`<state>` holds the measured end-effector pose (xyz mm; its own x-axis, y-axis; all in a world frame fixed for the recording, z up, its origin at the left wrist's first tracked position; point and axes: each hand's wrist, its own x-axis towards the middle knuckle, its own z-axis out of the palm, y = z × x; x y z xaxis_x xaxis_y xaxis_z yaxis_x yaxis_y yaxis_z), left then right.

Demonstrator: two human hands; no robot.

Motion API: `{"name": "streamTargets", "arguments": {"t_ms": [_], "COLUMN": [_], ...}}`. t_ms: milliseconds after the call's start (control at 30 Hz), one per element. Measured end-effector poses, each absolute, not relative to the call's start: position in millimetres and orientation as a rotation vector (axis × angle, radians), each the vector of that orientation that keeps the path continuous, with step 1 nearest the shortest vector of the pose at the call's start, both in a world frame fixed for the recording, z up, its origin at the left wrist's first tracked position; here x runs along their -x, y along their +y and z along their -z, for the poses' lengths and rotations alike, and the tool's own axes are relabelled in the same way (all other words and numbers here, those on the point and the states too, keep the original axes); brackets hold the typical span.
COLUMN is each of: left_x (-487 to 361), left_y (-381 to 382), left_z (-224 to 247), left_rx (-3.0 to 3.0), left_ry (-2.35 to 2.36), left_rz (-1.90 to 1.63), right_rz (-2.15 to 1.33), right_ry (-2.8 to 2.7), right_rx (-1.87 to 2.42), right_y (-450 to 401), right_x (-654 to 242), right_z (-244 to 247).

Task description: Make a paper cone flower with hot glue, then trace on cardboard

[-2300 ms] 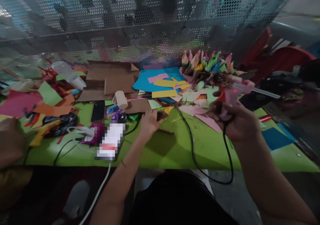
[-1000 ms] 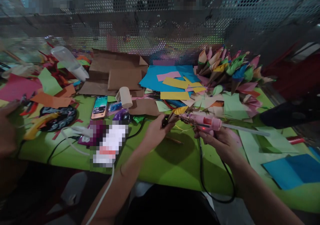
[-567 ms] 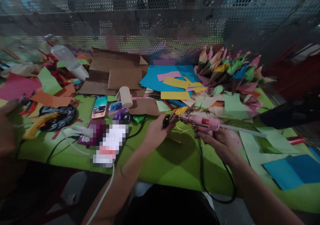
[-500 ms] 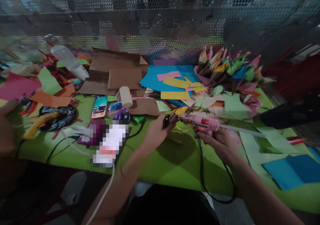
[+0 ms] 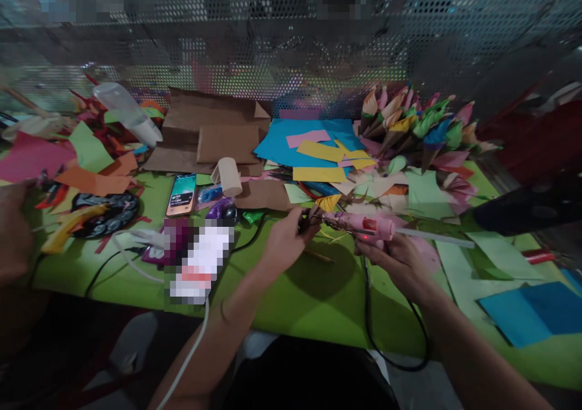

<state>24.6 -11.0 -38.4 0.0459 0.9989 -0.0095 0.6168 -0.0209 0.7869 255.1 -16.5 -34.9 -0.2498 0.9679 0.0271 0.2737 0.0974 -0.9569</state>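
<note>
Left hand (image 5: pixel 286 239): a paper cone (image 5: pixel 328 203), brown with a yellow tip, is pinched in the closed fingers.
Right hand (image 5: pixel 398 257): a pink glue gun (image 5: pixel 375 226) is gripped by its handle; a red light is lit on it.
Nozzle: aimed at the cone, near the left fingertips; whether they are touched cannot be told.
Cable (image 5: pixel 367 313): looped below the right fingers.
Phone (image 5: pixel 180 195): laid left of the left fingers, lit, its text too small to be read.
White screen (image 5: pixel 200 264): nearer the body, its writing blurred out.
Blue sheet (image 5: pixel 275 145): spread beyond the fingers, topped by pink and yellow strips.
Bunched cones (image 5: pixel 409 125): grouped beyond the right hand.
Table (image 5: pixel 313 307): green, strewn with paper.
Room: dimly lit, closed off behind by a perforated panel (image 5: pixel 291 43); a co-worker's hand (image 5: pixel 13 234) is seen far left.
</note>
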Motion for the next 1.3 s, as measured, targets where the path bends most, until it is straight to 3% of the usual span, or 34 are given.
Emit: {"name": "streamTargets", "arguments": {"t_ms": [1300], "left_x": [-25.4], "left_y": [-9.7], "left_z": [35.3], "left_rx": [-1.608], "left_ry": [1.568], "left_rz": [-0.793], "right_rz": [-0.989], "right_ry": [-1.740], "right_rx": [1.391], "right_y": [-15.6], "right_x": [-257.4], "right_z": [34.0]}}
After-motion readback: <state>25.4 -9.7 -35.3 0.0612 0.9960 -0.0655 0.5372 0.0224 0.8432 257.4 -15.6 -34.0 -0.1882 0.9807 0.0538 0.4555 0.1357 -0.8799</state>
